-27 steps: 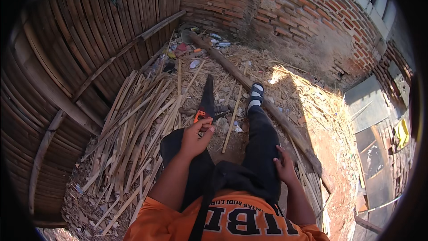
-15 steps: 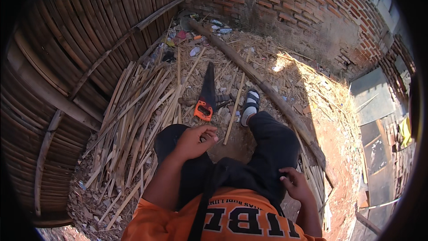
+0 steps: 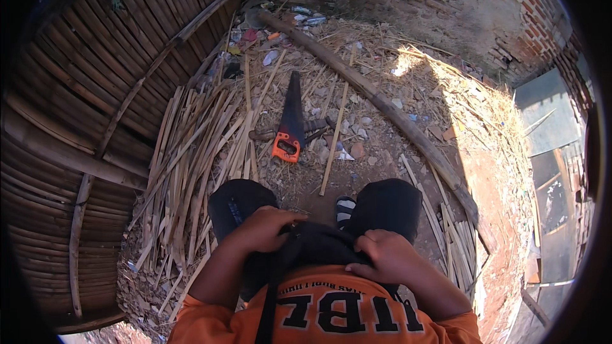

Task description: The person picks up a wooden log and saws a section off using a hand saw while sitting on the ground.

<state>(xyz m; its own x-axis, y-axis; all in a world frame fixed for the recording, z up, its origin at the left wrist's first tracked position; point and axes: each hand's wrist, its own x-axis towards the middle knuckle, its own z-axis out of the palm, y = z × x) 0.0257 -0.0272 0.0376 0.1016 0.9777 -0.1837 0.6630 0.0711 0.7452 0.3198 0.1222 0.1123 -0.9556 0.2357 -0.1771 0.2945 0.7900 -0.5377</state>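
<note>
Both hands (image 3: 264, 229) (image 3: 386, 256) on lap; saw (image 3: 290, 124) ahead, well apart, untouched.

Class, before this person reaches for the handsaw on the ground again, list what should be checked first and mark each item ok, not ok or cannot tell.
1. Both hands free: left hand and right hand rest on the dark cloth at the lap, holding no tool: ok.
2. Handsaw in sight, orange handle toward the person: ok.
3. Handle unobstructed: nothing lies on it: ok.
4. Ground around the saw: stones and a loose bamboo strip close by: not ok.
5. Pile of bamboo strips lies apart from the blade: ok.
6. Blade sharpness: cannot tell.
</note>
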